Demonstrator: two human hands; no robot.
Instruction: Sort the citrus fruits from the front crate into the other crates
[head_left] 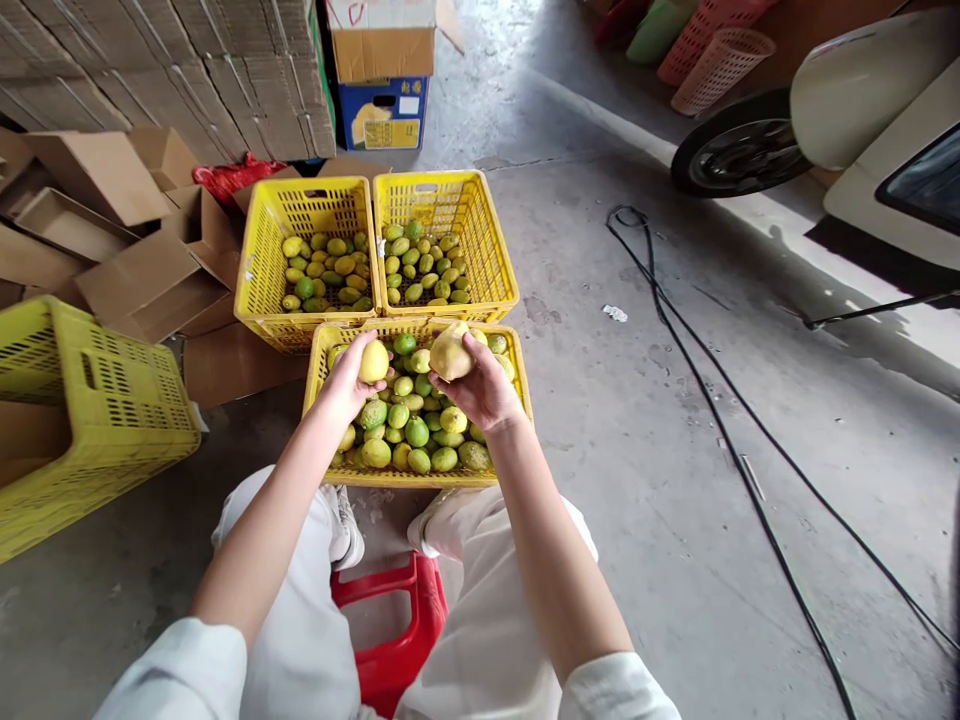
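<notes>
My left hand [352,375] is closed round a yellow lemon [373,361], above the left part of the near yellow crate [416,478]. Over that crate's right part, my right hand [486,388] grips a larger pale yellow lemon [451,352]. Green and yellow lemons [418,432] fill the near crate beneath both hands. Behind it stand two more yellow crates side by side. The back left crate [259,250] holds mostly yellow-green lemons [330,268], and the back right crate [499,255] holds greener ones [426,262].
A tilted yellow-green crate [127,385] and open cardboard boxes [150,270] lie to the left. A red stool [405,640] sits between my legs. Black cable [720,400] crosses the floor at right, near a parked vehicle's wheel [742,150]. A blue box [384,112] stands at the back.
</notes>
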